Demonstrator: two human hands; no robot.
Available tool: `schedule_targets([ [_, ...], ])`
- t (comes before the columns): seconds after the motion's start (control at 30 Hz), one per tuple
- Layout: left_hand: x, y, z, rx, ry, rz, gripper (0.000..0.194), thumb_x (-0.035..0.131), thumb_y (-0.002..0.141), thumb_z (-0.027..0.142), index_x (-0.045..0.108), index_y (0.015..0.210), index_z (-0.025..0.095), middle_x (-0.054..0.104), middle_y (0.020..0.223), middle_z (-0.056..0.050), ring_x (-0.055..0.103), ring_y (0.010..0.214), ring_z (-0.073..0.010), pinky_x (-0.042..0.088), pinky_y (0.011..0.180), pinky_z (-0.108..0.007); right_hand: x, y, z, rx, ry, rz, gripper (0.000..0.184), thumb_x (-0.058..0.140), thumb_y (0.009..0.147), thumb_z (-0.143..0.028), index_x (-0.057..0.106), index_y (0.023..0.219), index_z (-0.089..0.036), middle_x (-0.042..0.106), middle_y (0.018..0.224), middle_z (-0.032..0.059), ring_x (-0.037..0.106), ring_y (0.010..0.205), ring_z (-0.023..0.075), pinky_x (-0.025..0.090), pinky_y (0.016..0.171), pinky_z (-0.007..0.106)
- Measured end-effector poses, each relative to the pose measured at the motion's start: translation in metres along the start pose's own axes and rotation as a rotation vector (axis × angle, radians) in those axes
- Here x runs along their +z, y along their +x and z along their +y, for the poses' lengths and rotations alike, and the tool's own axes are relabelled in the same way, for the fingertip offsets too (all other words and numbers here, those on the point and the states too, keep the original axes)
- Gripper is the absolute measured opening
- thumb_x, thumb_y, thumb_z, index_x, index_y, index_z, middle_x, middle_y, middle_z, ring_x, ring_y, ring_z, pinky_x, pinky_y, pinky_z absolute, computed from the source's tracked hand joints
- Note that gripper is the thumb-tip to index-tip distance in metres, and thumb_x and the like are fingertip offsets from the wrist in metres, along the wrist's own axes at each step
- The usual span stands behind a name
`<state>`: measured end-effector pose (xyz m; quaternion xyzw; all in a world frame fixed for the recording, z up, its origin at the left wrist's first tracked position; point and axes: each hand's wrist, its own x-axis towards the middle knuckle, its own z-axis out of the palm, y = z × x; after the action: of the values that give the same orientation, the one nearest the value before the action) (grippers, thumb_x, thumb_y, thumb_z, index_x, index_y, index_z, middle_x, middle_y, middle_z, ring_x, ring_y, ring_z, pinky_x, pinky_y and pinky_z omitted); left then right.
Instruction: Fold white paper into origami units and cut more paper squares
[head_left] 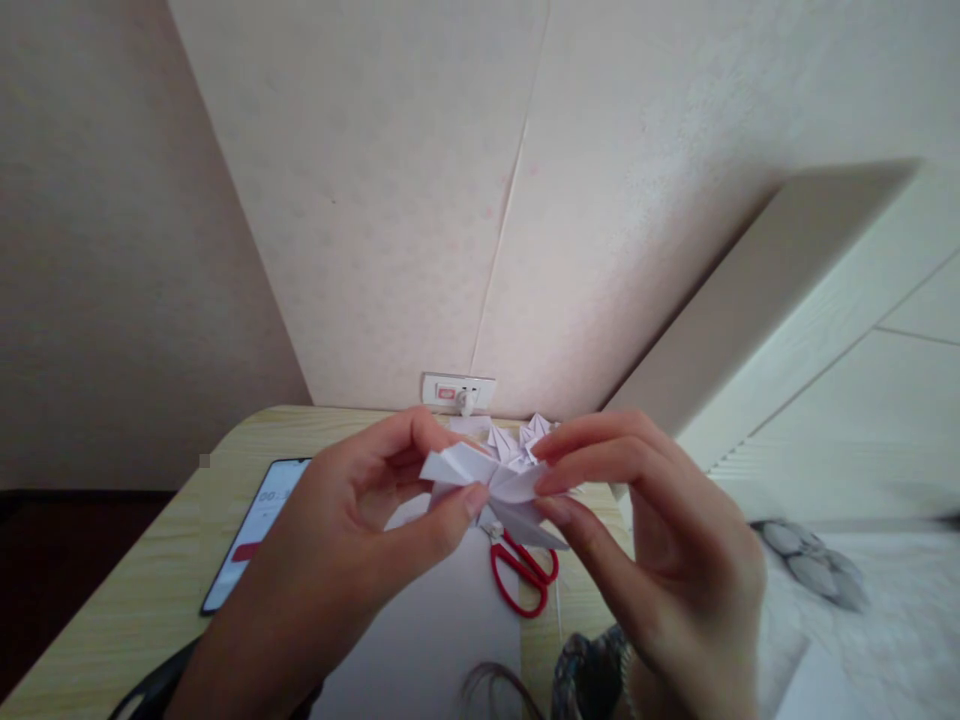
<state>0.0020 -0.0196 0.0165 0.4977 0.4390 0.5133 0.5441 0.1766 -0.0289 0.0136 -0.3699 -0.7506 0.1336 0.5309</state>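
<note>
A folded white paper piece (499, 485) with several pointed flaps is held up between my two hands, above the table. My left hand (397, 500) pinches its left part, thumb on the near face and fingers behind. On the right side, my right hand (637, 520) grips a flap between thumb and fingertips. Beyond it, more folded white paper shapes (536, 430) stand near the wall, partly hidden by my hands. Below the held paper lie red-handled scissors (525, 575), their blades mostly covered, beside a white paper sheet (427, 620).
A phone (251, 520) with a lit screen lies on the left of the wooden table (135, 590). A wall socket (457, 392) with a plug sits behind the table. Dark thin strands (502, 680) cross the sheet's near edge. White furniture (825, 330) stands at the right.
</note>
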Motion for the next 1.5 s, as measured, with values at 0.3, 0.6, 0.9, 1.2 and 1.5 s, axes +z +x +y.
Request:
schedule_targets([
  [0.3,-0.002,0.003,-0.002,0.094,0.186,0.023,0.018,0.070,0.071,0.026,0.056,0.062,0.023,0.066,0.064,0.007,0.061,0.061,-0.0117,0.048,0.056,-0.019,0.006,-0.001,-0.001,0.124,0.086,-0.005,0.015,0.069,0.087,-0.010,0.065,0.081,-0.024,0.070,0.085,-0.0054,0.065,0.083,0.0106,0.051,0.072,0.022],
  [0.6,-0.003,0.011,-0.013,0.042,0.087,-0.070,0.019,0.073,0.074,0.029,0.055,0.069,0.024,0.067,0.065,0.008,0.059,0.057,-0.0109,0.048,0.055,-0.019,0.008,0.000,0.001,0.156,0.094,0.009,0.019,0.068,0.085,-0.007,0.065,0.078,-0.024,0.071,0.084,-0.0072,0.065,0.083,0.0091,0.050,0.074,0.019],
  [0.9,-0.004,0.006,-0.013,0.199,0.156,-0.020,0.020,0.073,0.074,0.020,0.057,0.062,0.024,0.062,0.063,0.010,0.058,0.058,-0.0077,0.046,0.052,-0.011,0.008,-0.003,-0.002,0.282,0.121,0.067,0.019,0.070,0.083,-0.009,0.065,0.075,-0.026,0.072,0.078,-0.0097,0.066,0.077,0.0084,0.050,0.069,0.017],
  [1.2,-0.009,0.011,-0.011,0.265,0.190,-0.093,0.016,0.074,0.076,0.018,0.065,0.065,0.025,0.070,0.067,0.009,0.066,0.064,-0.0072,0.050,0.060,-0.009,0.010,-0.004,-0.003,0.267,0.085,0.113,0.019,0.069,0.085,-0.010,0.064,0.076,-0.026,0.070,0.074,-0.0104,0.064,0.073,0.0074,0.049,0.066,0.015],
  [1.5,-0.009,0.006,-0.010,0.247,0.133,-0.060,0.019,0.074,0.072,0.016,0.063,0.060,0.023,0.067,0.063,0.008,0.065,0.061,-0.0084,0.052,0.059,-0.011,0.012,-0.006,-0.003,0.240,0.122,0.104,0.020,0.068,0.085,-0.009,0.064,0.079,-0.027,0.070,0.077,-0.0103,0.064,0.077,0.0077,0.049,0.068,0.015],
])
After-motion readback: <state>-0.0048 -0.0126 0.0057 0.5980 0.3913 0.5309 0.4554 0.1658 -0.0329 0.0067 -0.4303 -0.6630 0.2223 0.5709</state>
